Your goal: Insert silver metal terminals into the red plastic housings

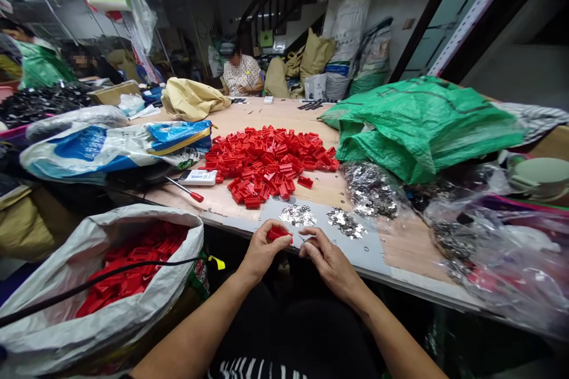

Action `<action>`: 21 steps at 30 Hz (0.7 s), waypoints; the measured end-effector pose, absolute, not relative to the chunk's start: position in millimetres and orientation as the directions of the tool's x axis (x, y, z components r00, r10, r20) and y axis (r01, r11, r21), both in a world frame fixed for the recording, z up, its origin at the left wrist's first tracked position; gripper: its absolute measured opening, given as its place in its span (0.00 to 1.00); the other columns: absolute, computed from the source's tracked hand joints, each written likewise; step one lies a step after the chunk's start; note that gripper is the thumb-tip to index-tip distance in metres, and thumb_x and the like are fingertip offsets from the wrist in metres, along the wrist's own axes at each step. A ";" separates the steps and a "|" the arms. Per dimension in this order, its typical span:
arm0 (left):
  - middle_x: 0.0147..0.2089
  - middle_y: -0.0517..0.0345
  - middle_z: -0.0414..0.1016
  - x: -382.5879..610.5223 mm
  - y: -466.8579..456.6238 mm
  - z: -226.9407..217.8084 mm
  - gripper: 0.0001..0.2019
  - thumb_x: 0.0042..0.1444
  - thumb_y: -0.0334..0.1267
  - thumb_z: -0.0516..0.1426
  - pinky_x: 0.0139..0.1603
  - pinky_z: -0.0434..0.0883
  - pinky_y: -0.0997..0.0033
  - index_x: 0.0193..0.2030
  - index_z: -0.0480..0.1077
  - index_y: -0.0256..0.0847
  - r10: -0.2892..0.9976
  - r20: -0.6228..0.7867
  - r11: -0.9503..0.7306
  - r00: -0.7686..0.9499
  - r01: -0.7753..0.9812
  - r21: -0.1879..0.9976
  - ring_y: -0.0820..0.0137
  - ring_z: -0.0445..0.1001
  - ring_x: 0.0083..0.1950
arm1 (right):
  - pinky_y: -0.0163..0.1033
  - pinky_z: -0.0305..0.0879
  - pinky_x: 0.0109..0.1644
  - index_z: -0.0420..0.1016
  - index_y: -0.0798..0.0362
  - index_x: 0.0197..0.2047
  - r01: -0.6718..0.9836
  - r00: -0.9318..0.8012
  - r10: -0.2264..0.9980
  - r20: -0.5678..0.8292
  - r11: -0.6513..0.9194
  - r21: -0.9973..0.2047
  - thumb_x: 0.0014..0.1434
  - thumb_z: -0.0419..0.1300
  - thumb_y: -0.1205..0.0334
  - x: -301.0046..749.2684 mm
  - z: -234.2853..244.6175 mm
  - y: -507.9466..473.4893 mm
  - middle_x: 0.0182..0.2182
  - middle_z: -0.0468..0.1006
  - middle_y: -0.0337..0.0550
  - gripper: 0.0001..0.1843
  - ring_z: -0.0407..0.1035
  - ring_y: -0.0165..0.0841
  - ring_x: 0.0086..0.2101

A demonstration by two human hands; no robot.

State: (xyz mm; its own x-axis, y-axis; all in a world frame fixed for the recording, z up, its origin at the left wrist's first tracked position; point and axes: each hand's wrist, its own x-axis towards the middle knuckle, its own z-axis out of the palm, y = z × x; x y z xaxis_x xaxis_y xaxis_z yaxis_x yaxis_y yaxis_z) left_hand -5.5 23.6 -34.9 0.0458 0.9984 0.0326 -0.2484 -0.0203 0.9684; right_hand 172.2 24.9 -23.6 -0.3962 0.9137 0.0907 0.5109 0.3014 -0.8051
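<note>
My left hand (265, 247) is closed around a small red plastic part (279, 233) at the table's front edge. Close beside it, my right hand (320, 250) pinches something thin and small, perhaps a metal piece, too tiny to name for sure. The two hands are slightly apart. Just beyond them on a grey sheet (271, 213) lie two little heaps of shiny metal pieces, one on the left (297, 214) and one on the right (345, 224). A large pile of red plastic parts (271, 160) spreads over the table behind.
At left an open white sack (178, 219) holds more red parts (133, 266). A screwdriver-like tool (184, 188) lies near a white box (198, 177). Green sacking (422, 121) and a clear bag of metal pieces (373, 189) are at right. A person (242, 74) sits across the table.
</note>
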 end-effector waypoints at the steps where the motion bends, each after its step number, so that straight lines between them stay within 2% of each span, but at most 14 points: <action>1: 0.34 0.57 0.75 -4.3 21.5 -31.1 0.07 0.50 0.37 0.62 0.44 0.67 0.71 0.33 0.70 0.39 0.995 -0.036 0.069 0.091 -0.399 0.914 0.70 0.74 0.37 | 0.38 0.63 0.41 0.58 0.48 0.58 0.490 -0.426 0.901 0.082 0.306 -0.816 0.66 0.44 0.58 170.4 -19.1 22.7 0.28 0.75 0.36 0.18 0.70 0.31 0.31; 4: 0.32 0.56 0.77 -2.0 17.0 -24.5 0.08 0.52 0.37 0.62 0.43 0.69 0.73 0.29 0.68 0.36 0.962 -0.167 0.272 0.216 -0.704 0.656 0.71 0.76 0.36 | 0.36 0.63 0.38 0.54 0.48 0.63 0.467 -0.483 0.872 0.083 0.337 -0.818 0.67 0.44 0.57 163.6 -8.3 17.1 0.24 0.73 0.33 0.22 0.69 0.30 0.28; 6: 0.31 0.55 0.77 -2.0 14.7 -23.3 0.06 0.54 0.35 0.61 0.40 0.70 0.74 0.31 0.69 0.34 0.936 -0.242 0.349 0.257 -0.780 0.520 0.73 0.76 0.33 | 0.35 0.63 0.36 0.56 0.47 0.63 0.471 -0.499 0.861 0.095 0.362 -0.804 0.67 0.45 0.57 159.9 -3.6 14.5 0.24 0.72 0.34 0.22 0.68 0.30 0.27; 9: 0.31 0.52 0.78 -3.4 11.6 -22.7 0.08 0.58 0.35 0.56 0.39 0.73 0.72 0.34 0.71 0.30 0.899 -0.325 0.412 0.292 -0.816 0.405 0.72 0.77 0.30 | 0.35 0.64 0.36 0.60 0.48 0.62 0.489 -0.511 0.851 0.119 0.402 -0.774 0.66 0.46 0.57 156.7 0.1 12.4 0.24 0.74 0.36 0.22 0.70 0.32 0.28; 13: 0.31 0.51 0.79 -4.5 7.9 -20.9 0.09 0.61 0.35 0.54 0.45 0.73 0.67 0.34 0.71 0.30 0.893 -0.331 0.417 0.306 -0.840 0.346 0.69 0.78 0.33 | 0.37 0.65 0.39 0.67 0.47 0.56 0.531 -0.470 0.862 0.188 0.446 -0.720 0.66 0.47 0.56 154.0 0.2 12.2 0.32 0.78 0.42 0.18 0.73 0.35 0.34; 15: 0.32 0.51 0.79 -3.9 6.0 -19.6 0.09 0.60 0.35 0.54 0.48 0.73 0.65 0.34 0.71 0.30 0.896 -0.324 0.408 0.303 -0.849 0.335 0.69 0.79 0.33 | 0.36 0.65 0.37 0.70 0.47 0.53 0.520 -0.448 0.868 0.212 0.446 -0.728 0.65 0.47 0.55 152.5 -0.9 12.8 0.33 0.78 0.42 0.17 0.73 0.35 0.33; 19: 0.34 0.47 0.79 -2.1 2.1 -18.9 0.09 0.60 0.34 0.54 0.50 0.72 0.63 0.35 0.71 0.29 0.894 -0.347 0.403 0.284 -0.848 0.344 0.66 0.79 0.36 | 0.34 0.61 0.28 0.73 0.51 0.46 0.400 -0.415 0.889 0.193 0.369 -0.839 0.66 0.45 0.52 148.2 -2.3 14.7 0.23 0.72 0.38 0.19 0.65 0.30 0.23; 21: 0.34 0.46 0.79 -2.7 0.8 -21.1 0.08 0.60 0.34 0.54 0.49 0.72 0.62 0.34 0.70 0.30 0.897 -0.352 0.388 0.266 -0.856 0.342 0.65 0.79 0.36 | 0.33 0.59 0.28 0.73 0.52 0.44 0.360 -0.418 0.892 0.172 0.337 -0.870 0.67 0.44 0.52 145.3 -2.3 14.9 0.21 0.69 0.36 0.19 0.63 0.29 0.22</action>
State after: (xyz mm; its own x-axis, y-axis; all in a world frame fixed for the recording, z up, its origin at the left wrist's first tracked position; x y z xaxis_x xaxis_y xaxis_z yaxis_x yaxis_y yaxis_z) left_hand -2.7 0.8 -21.1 0.2658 0.8974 -0.3523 -0.8559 0.3878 0.3421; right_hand 145.3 14.9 -2.3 -0.4181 0.8920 0.1720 0.3604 0.3366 -0.8699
